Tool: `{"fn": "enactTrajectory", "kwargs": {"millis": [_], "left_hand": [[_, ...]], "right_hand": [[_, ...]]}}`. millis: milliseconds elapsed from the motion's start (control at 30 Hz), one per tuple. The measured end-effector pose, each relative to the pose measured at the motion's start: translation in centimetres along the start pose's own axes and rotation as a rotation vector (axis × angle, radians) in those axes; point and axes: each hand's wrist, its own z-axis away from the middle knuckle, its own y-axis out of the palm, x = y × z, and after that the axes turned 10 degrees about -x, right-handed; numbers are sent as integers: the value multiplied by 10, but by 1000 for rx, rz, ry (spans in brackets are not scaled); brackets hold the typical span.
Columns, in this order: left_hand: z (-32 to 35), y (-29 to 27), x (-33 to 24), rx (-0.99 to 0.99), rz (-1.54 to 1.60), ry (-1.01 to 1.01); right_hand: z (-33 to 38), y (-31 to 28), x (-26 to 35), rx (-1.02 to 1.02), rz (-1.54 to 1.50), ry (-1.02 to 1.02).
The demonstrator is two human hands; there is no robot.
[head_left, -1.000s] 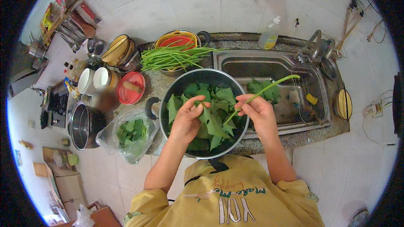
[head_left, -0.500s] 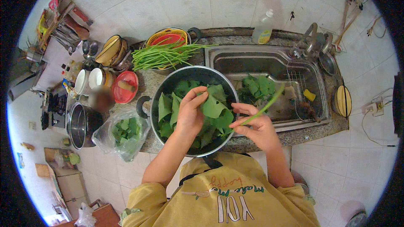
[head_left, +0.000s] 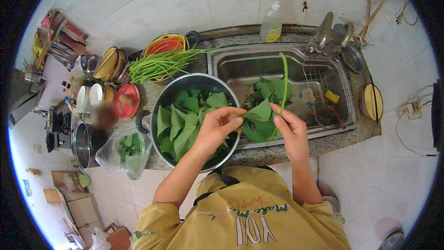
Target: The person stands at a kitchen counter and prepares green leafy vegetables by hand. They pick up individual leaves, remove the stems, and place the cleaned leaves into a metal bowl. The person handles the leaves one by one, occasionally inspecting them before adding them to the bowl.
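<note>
Over the sink's near left edge my left hand [head_left: 218,127] pinches a broad green leaf [head_left: 259,112] between thumb and fingertips. Close beside it, my right hand [head_left: 292,132] is closed on a long pale green stem [head_left: 284,81] that points up and away. The leaf meets the stem near my right fingertips; whether they are joined there I cannot tell. Below my left forearm stands a large metal pot [head_left: 159,93] full of loose green leaves [head_left: 185,125]. More leafy greens [head_left: 273,90] lie in the sink [head_left: 231,71], partly behind my hands.
Cut green stems [head_left: 162,65] lie across a colander [head_left: 166,44] behind the pot. Left of the pot are a plastic bag of leaves [head_left: 132,148], a red dish [head_left: 126,102] and a dark pot [head_left: 85,143]. A bottle [head_left: 271,23] and faucet [head_left: 323,32] stand behind the sink.
Both hands have come together at the sink's edge, the left moving right from above the pot. The stem has swung from slanting right to nearly upright. The whole view has shifted slightly.
</note>
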Motion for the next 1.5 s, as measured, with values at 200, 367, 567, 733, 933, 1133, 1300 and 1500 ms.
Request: {"fn": "enactTrajectory", "kwargs": {"millis": [200,367,567,733,933,1133,1300,1500], "left_hand": [[-11,26,1,-54,-8,-201],[-35,44,3,-196,-193,-99],[-64,63,24,-164,-204,268],[-46,80,4,9,-262,333],[-24,82,-25,-31,-71,327],[-12,36,-33,-235,-51,436],[11,-8,-27,-229,-34,344],[41,-72,-31,-252,-362,549]], "right_hand": [[-12,-33,-9,61,97,-224],[-18,-61,-6,6,142,-131],[-24,-80,-16,82,128,-129],[-26,-76,-14,178,59,-38],[-22,-53,-14,387,188,-23],[-15,-25,-14,470,256,-45],[3,30,5,289,235,-83],[27,112,26,137,345,-361]]}}
